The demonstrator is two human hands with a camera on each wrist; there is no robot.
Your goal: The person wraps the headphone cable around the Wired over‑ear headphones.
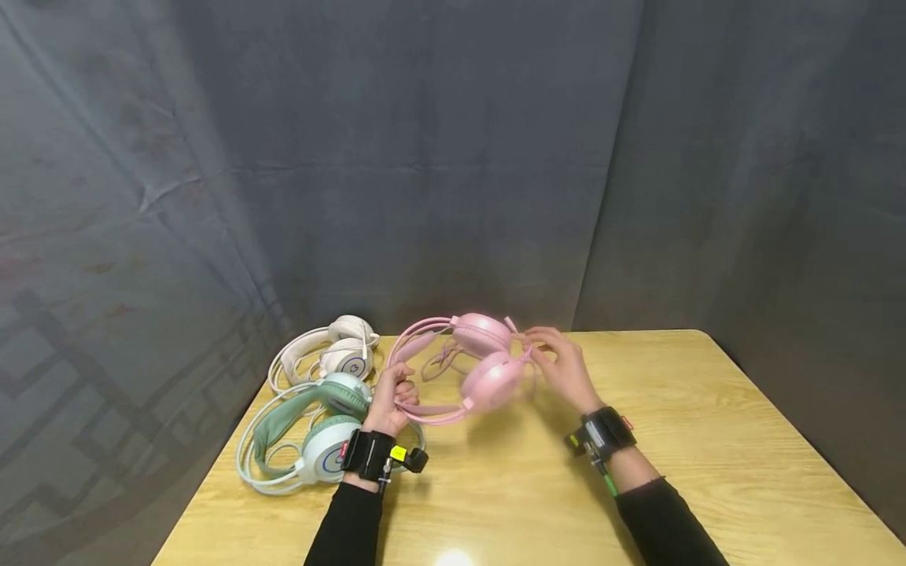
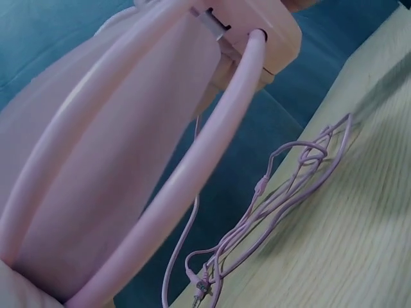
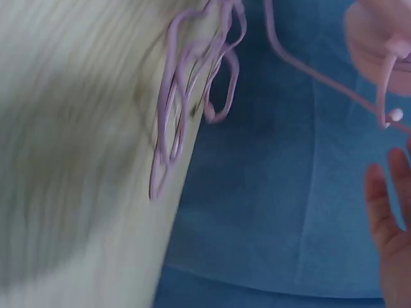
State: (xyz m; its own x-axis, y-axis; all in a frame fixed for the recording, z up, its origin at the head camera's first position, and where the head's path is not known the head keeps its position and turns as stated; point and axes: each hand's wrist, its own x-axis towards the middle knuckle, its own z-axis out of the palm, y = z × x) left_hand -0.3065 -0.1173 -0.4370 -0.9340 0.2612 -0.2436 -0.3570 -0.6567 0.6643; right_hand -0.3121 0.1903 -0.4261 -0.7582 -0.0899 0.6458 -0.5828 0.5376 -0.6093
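Pink headset [image 1: 467, 365] is hovering above the wooden table [image 1: 708, 440], near its back edge, held between both hands. Left hand [image 1: 392, 401] is curling its fingers round the pink headband's lower hoop, gripping it. Right hand [image 1: 562, 369] is reaching at the ear-cup side, fingertips near the small boom on the cup; motion blur there is making it hard to tell whether the fingers are pinching anything or just touching, so grip cannot be told. Right wrist view is only showing the edge of the hand [image 3: 392, 218], cut off at the frame border, apart from the thin pink boom with its ball tip [image 3: 393, 115].

Pink cable [image 2: 276, 212] is lying bunched in loops on the table, trailing down from the headset; its plug end is showing at the bottom of the left wrist view, partly cut off. Left wrist view is mostly being filled by the headband, too close to read much else.

Green headset [image 1: 311, 428] is lying on the table beside the left wrist, partly hidden behind the black wrist strap. White headset [image 1: 333, 354] is lying behind it, touching or overlapping it. Grey cloth backdrop [image 1: 453, 157] is hanging behind.
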